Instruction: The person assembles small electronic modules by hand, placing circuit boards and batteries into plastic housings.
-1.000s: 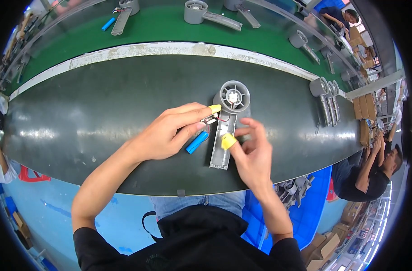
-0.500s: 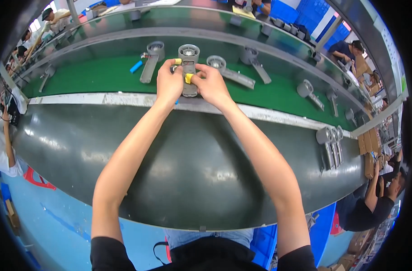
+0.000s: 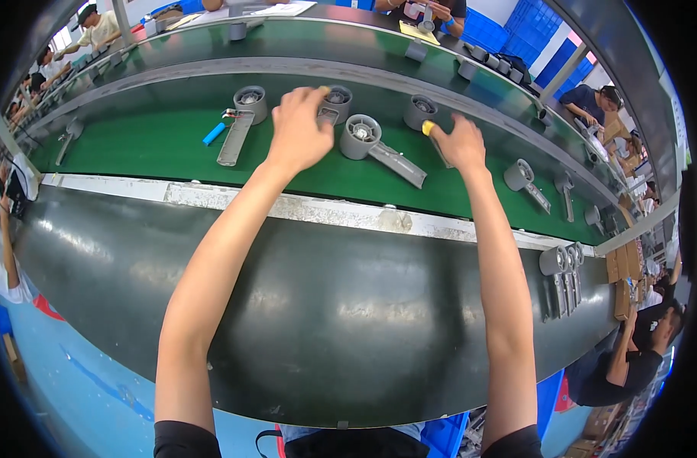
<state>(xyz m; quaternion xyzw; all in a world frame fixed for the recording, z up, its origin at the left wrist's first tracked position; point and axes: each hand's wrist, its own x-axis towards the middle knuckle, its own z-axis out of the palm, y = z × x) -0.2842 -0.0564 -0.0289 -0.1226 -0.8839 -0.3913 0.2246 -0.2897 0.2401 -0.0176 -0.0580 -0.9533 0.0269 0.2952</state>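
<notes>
My left hand (image 3: 301,131) is over the green belt, its fingers curled at the handle of a grey handheld-fan housing (image 3: 337,98); the hand covers most of that handle. Yellow finger covers show on both hands. My right hand (image 3: 463,142), slightly blurred, has its thumb and fingers apart above the handle of another fan housing (image 3: 419,111). Between my hands lies a third fan housing (image 3: 360,137), its open handle slanting to the lower right. Left of them is a fan housing (image 3: 250,99) with a blue cylindrical battery (image 3: 214,133) beside its handle.
More fan housings (image 3: 519,175) lie along the belt (image 3: 302,179) to the right. A pale metal rail (image 3: 279,204) divides it from the dark worktop (image 3: 348,320). Several housings (image 3: 553,261) are grouped at the worktop's right end. Co-workers sit across and at both sides.
My hands have separated: the left has moved forward with the fan housing both had held, while the right has moved right to another. The housings on the belt's near middle have shifted slightly.
</notes>
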